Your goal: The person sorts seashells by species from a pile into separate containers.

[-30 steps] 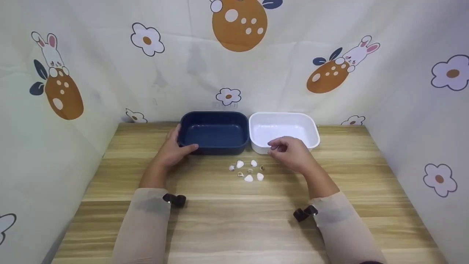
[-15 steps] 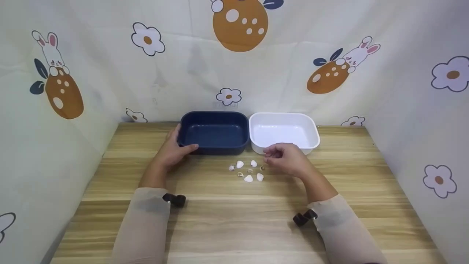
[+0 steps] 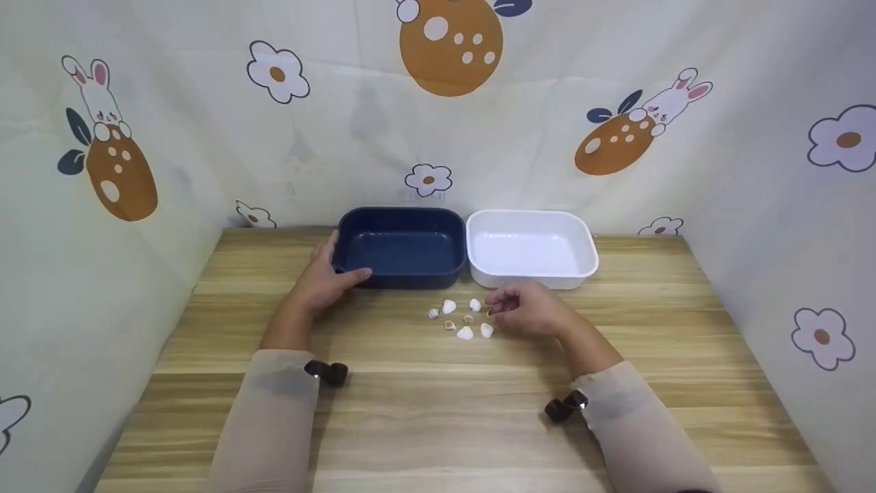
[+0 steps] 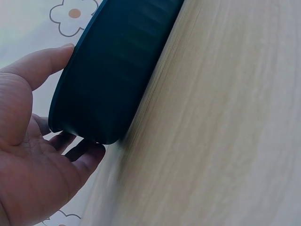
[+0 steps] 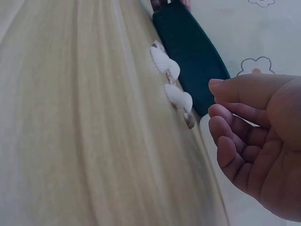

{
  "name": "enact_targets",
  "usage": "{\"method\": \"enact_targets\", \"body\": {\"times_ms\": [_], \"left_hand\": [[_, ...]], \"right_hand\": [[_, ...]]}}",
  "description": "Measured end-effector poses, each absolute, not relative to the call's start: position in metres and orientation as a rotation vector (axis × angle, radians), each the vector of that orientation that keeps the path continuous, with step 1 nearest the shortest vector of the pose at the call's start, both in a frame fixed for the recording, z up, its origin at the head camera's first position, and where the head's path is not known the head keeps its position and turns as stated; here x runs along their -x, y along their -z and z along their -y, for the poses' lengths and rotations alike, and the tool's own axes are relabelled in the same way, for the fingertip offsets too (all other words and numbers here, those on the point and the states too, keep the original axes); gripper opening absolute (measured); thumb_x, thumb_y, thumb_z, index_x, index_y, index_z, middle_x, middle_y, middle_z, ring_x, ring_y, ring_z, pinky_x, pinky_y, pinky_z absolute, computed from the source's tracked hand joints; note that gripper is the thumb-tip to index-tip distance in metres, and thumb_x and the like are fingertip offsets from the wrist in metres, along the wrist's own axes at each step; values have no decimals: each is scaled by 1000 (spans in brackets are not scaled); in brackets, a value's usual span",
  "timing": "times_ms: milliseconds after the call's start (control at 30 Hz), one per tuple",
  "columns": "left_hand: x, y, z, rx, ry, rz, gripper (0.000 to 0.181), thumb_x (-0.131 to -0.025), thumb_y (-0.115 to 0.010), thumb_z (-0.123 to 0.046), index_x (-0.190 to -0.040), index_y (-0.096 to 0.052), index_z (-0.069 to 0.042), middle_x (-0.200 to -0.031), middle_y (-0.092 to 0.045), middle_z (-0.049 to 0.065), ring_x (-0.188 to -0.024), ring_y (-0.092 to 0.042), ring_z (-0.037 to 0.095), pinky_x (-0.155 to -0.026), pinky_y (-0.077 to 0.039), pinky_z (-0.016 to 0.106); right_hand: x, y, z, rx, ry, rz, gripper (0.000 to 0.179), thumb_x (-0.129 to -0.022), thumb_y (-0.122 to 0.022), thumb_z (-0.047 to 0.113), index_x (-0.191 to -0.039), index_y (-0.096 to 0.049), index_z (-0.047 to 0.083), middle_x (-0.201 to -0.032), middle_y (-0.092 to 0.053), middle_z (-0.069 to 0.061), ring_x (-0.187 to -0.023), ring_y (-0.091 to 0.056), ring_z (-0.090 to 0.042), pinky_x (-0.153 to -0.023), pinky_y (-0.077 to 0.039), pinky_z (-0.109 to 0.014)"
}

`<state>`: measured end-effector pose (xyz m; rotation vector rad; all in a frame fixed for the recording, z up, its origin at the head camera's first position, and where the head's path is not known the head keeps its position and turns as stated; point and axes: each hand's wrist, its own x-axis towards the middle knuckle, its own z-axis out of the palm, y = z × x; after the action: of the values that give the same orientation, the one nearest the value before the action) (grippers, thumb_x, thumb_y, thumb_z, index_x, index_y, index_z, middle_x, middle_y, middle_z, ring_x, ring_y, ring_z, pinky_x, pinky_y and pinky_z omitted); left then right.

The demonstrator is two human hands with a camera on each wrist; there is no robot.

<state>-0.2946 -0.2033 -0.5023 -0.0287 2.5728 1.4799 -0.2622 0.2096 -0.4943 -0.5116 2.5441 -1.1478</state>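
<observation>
- Wood-grain tabletop, printed cloth.
- Seashells: before dark blue bin, white bin.
- Left hand: grips dark blue bin's end.
- Right hand: loosely curled beside seashells; palm visible in right wrist view only.

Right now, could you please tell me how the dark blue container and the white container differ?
The dark blue container is dark inside, the white container bright. The left hand grips the dark blue container; neither hand grips the white container. Both are open-topped, rounded rectangles, side by side on the table.
</observation>
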Motion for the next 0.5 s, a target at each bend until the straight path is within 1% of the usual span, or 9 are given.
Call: {"method": "enact_targets", "body": {"times_ms": [233,367,500], "left_hand": [[294,502,203,26,-1459,-2586,119,-91,-81,-51,-174,-2,-21,-181,4,20,-168,1,43,-136,-6,63],[294,502,203,29,-1456,-2587,118,-91,-81,-52,-175,-2,-22,-181,4,19,-169,1,43,-136,-6,63],[295,504,204,9,-1449,-2603,118,-91,-81,-52,-174,-3,-21,-182,1,19,-169,-1,42,-136,-8,62]], "right_hand": [[268,510,-211,456,1188,-2522,28,-87,-83,9,-114,-80,5,-103,-80,-8,-91,-69,-10,-81,-56,-20],[270,514,-212,429,1184,-2551,26,-87,-84,12,-112,-81,7,-100,-78,-6,-89,-68,-9,-80,-56,-20],[270,514,-211,421,1156,-2587,23,-87,-84,13,-109,-82,8,-95,-77,-2,-87,-66,-7,-79,-54,-19]]}}
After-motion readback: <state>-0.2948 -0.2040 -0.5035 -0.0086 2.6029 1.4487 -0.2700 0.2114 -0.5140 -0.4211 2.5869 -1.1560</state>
